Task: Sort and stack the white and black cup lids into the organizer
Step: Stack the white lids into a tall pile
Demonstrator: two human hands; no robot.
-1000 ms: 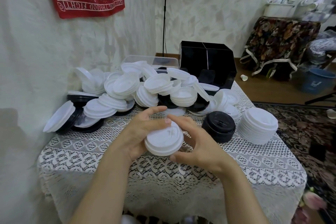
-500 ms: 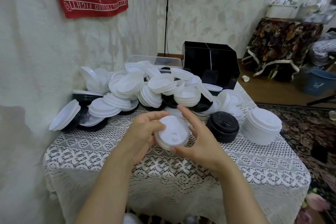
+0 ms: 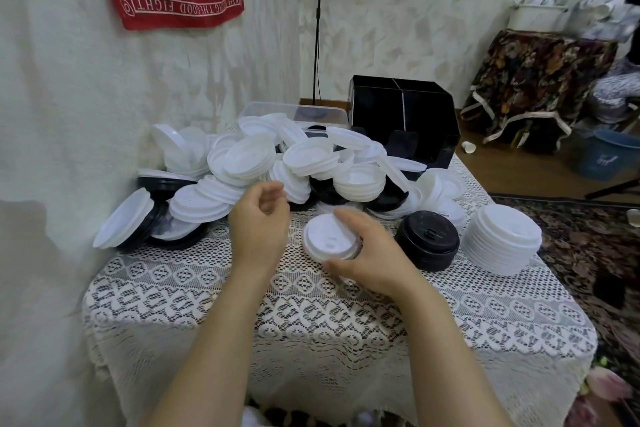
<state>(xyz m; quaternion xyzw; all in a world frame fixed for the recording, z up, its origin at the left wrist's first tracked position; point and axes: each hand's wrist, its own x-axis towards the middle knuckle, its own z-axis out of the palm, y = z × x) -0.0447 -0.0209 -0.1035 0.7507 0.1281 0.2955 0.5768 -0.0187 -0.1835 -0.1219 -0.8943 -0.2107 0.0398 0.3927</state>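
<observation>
My right hand (image 3: pixel 372 253) grips a small stack of white lids (image 3: pixel 329 241) just above the lace tablecloth, thumb below and fingers over the far edge. My left hand (image 3: pixel 258 222) hovers to its left, fingers loosely curled, holding nothing. A jumbled pile of white and black lids (image 3: pixel 277 166) fills the back of the table. To the right stand a stack of black lids (image 3: pixel 427 239) and a neat stack of white lids (image 3: pixel 502 239). The black organizer (image 3: pixel 403 118) sits at the far back.
The lace-covered table (image 3: pixel 311 315) abuts a white wall on the left. A clear plastic tub (image 3: pixel 294 113) lies behind the pile. On the floor to the right are a patterned rug (image 3: pixel 595 246) and a blue bucket (image 3: pixel 604 156).
My left hand let go of the white lid stack and drew away to the left. The right hand alone now holds the stack, lower and further right.
</observation>
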